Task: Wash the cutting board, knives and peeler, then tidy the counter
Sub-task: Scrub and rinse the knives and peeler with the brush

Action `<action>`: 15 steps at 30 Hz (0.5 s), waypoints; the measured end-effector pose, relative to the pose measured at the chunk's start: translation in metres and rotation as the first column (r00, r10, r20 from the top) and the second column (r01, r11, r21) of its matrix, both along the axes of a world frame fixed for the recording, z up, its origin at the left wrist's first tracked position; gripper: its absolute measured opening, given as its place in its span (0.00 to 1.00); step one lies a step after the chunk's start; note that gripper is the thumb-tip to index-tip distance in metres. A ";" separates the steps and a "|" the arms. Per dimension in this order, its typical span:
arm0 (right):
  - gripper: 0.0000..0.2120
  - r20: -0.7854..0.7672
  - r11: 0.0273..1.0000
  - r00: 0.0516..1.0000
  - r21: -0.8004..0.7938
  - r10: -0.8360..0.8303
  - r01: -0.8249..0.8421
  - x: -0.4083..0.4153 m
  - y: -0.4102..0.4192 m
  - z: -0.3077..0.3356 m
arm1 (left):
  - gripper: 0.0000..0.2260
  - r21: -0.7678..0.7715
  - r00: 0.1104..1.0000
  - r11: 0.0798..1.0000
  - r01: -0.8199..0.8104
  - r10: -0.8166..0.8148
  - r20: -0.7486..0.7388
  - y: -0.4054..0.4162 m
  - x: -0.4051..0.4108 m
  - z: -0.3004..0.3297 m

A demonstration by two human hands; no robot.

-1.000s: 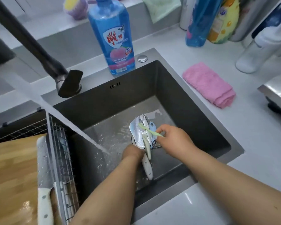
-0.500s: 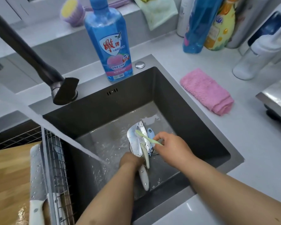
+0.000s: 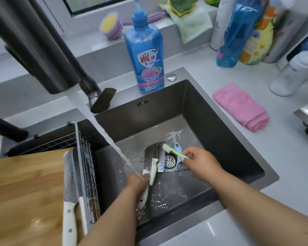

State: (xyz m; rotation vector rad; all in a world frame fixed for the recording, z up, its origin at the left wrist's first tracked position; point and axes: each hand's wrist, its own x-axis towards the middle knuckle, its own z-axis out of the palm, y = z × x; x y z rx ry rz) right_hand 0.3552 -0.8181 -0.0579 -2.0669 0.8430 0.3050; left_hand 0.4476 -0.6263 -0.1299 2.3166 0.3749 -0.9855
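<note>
Dark stainless-steel sink (image 3: 212, 110) seen from above, with a stream of water (image 3: 103, 132) falling slantwise from the dark faucet spout (image 3: 43, 55) onto the left hand (image 3: 138, 182). The left hand, fingers curled, grips the white handle of a knife (image 3: 144, 196) low in the basin; its blade lies toward the round perforated drain strainer (image 3: 170, 161) — other steel blades (image 3: 159, 157) and a white-handled piece rest beside it. The right hand (image 3: 201, 163) pinches the end of a pale green toothbrush-like brush (image 3: 174, 152), whose bristled head sits over the blades near the drain. A light blue peeler (image 3: 177, 150) lies just beside the strainer, partly under the brush.

At left, a wooden cutting board (image 3: 25, 192) rests against a wire drying rack (image 3: 85, 157), with a wide cleaver with a white riveted handle (image 3: 70, 189) lying along the board's edge.

On the white counter (image 3: 283, 157) — a folded pink cloth (image 3: 240, 106) to the right of the sink, and a blue dish-soap pump bottle (image 3: 144, 55) standing at its rear rim. On the sill behind are a purple-and-yellow scrubber (image 3: 110, 26) and a green-and-yellow sponge on a pale green cloth (image 3: 194, 20).
</note>
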 end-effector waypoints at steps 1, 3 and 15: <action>0.02 -0.003 1.000 1.000 0.004 -0.003 0.003 0.000 0.000 0.000 | 0.16 0.004 1.000 1.000 0.000 0.000 0.016 0.005 0.000 0.003; 0.02 -0.009 1.000 1.000 0.007 -0.001 0.001 -0.001 -0.001 0.000 | 0.17 0.039 0.999 0.999 0.022 -0.024 0.045 0.015 0.000 0.010; 0.04 -0.052 0.991 0.996 -0.109 0.071 -0.076 0.001 0.010 -0.002 | 0.19 0.337 0.950 0.940 0.060 -0.158 0.271 0.051 -0.008 0.052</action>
